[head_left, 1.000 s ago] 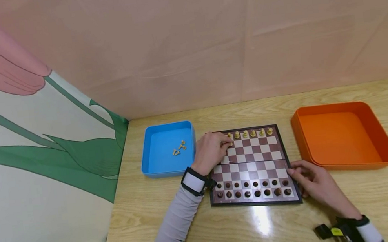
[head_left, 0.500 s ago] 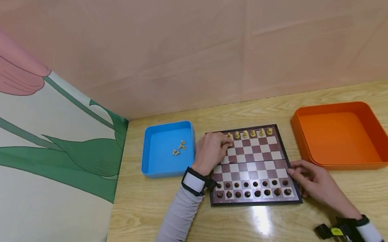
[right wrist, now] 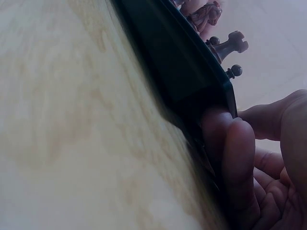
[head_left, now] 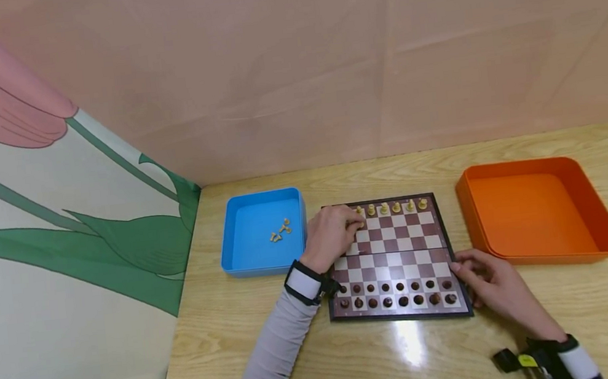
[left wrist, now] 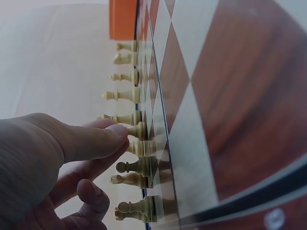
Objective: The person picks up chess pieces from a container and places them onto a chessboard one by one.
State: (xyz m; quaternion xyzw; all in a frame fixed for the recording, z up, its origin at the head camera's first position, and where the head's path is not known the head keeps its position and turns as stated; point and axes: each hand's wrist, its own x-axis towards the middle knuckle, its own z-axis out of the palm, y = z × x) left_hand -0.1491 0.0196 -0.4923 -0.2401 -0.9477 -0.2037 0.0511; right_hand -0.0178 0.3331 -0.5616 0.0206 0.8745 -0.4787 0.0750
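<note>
My left hand (head_left: 328, 236) reaches over the far left corner of the chessboard (head_left: 389, 259). Its thumb and forefinger pinch a cream pawn (left wrist: 137, 130), which stands on the board in the left wrist view. More cream pieces line the far row, partly hidden by this hand in the head view; a cream queen or king-like piece (left wrist: 120, 95) stands farther along. Two rows of dark pieces (head_left: 403, 301) fill the near side. At the right edge, my right hand (head_left: 494, 284) grips the board, thumb on top and fingers against its dark side (right wrist: 177, 62).
Left of the board sits a blue tray (head_left: 242, 264) with several loose cream pawns (head_left: 281, 229) inside. An orange tray (head_left: 551, 213) stands to the right, just beyond my right hand. All rest on a wooden table (head_left: 366, 362) backed by a hanging cloth (head_left: 325, 76).
Both hands hold the same positions on the board. The head view has shifted very slightly.
</note>
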